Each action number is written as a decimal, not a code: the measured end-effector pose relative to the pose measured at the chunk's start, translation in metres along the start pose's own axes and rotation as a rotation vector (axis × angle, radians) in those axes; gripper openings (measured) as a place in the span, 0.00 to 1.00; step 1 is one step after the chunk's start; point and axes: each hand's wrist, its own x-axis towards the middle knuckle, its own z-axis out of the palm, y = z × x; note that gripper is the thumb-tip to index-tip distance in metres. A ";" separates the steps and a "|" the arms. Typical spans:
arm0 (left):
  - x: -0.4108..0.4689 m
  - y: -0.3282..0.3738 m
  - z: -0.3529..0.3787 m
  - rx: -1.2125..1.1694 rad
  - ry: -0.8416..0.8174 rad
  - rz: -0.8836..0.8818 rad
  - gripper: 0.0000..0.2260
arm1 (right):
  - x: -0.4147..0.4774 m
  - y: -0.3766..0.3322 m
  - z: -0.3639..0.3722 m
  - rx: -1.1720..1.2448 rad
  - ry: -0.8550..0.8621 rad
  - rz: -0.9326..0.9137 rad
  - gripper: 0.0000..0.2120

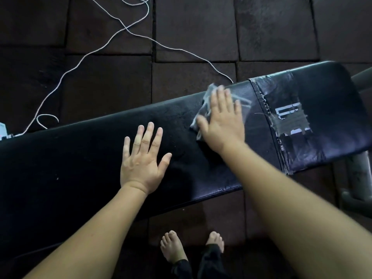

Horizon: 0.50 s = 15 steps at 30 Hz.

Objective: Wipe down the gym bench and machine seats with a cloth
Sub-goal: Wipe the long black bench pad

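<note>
A long black padded gym bench (80, 158) runs across the view from lower left to upper right. Its right end is patched with shiny tape (291, 121). My right hand (221, 121) lies flat with straight fingers on a dark cloth with pale stripes (203, 106), pressing it onto the pad just left of the taped part. The cloth is blurred and mostly hidden under the hand. My left hand (143, 160) rests flat on the middle of the bench, fingers spread, holding nothing.
A white cord (96, 51) snakes over the dark rubber floor tiles (193, 27) behind the bench. Grey metal frame tubes (358, 178) stand at the bench's right end. My bare feet (173, 246) stand on the floor at the near side.
</note>
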 end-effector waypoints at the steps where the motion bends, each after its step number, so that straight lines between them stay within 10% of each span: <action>1: 0.000 0.000 0.000 0.002 0.006 -0.001 0.33 | -0.021 -0.012 0.005 -0.003 -0.013 -0.066 0.40; 7: -0.001 0.001 0.000 0.017 0.011 -0.004 0.33 | -0.101 0.024 0.023 -0.060 -0.084 -0.508 0.40; 15: -0.001 0.003 -0.002 0.012 0.011 -0.016 0.32 | -0.037 0.038 0.008 -0.051 -0.026 -0.009 0.40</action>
